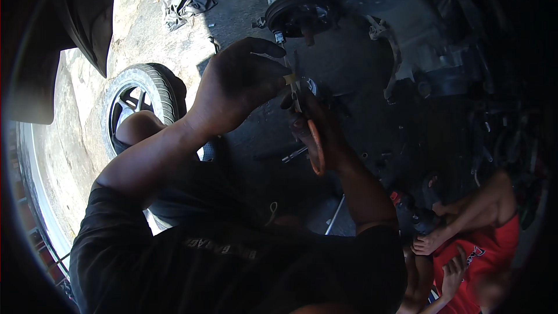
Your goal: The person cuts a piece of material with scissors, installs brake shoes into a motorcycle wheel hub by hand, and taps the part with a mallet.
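Note:
My left hand [232, 84] is raised in front of me, its thumb and fingers closed around a thin, light-coloured strand [286, 61] that looks like a cable. A small yellow piece [290, 79] sits on it at my fingertips. My right hand [311, 125], in deep shade, grips a tool with an orange handle [316, 148], apparently pliers. The tool's jaws point up toward the yellow piece; whether they touch it I cannot tell. Just beyond my fingers is a dark round wheel hub or drum [299, 14] on a machine.
A wheel with a tyre [139, 96] lies by my left knee. Dark rags [183, 0] are on the sunlit floor. A metal tool [294, 154] and a rod [335, 215] lie below my hands. At lower right, a person in red [488, 256] sits close by. Motorcycle parts [395, 52] stand ahead.

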Action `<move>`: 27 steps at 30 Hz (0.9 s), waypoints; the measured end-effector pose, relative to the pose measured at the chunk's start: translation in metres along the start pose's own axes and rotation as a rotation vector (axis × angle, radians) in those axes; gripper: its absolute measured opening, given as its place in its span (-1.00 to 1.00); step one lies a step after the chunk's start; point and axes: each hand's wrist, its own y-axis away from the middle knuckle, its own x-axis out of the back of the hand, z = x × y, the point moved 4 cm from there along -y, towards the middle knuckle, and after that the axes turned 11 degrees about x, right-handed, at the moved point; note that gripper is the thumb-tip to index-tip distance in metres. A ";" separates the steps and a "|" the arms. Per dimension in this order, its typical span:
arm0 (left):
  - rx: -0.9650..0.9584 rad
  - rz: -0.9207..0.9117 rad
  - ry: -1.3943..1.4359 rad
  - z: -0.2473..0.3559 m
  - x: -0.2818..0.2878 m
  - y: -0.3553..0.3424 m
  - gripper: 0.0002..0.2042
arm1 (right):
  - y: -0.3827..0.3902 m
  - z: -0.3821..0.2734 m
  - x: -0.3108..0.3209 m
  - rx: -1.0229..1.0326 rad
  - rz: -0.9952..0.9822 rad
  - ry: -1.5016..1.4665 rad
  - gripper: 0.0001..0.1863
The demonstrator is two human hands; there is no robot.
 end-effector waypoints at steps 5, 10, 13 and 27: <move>-0.003 0.000 -0.016 -0.009 0.000 0.001 -0.62 | 0.002 0.012 -0.007 -0.097 0.007 -0.128 -0.54; 0.221 -0.032 -0.115 -0.043 -0.009 -0.008 -0.74 | 0.023 0.047 -0.021 -0.259 0.043 -0.185 -0.60; 0.060 -0.117 -0.224 -0.091 -0.013 -0.016 -0.80 | 0.044 0.084 -0.042 -0.156 0.183 -0.353 -0.69; 0.465 -0.240 -0.167 -0.237 -0.026 -0.005 -0.79 | 0.126 0.191 -0.114 -0.528 0.183 -0.326 -0.62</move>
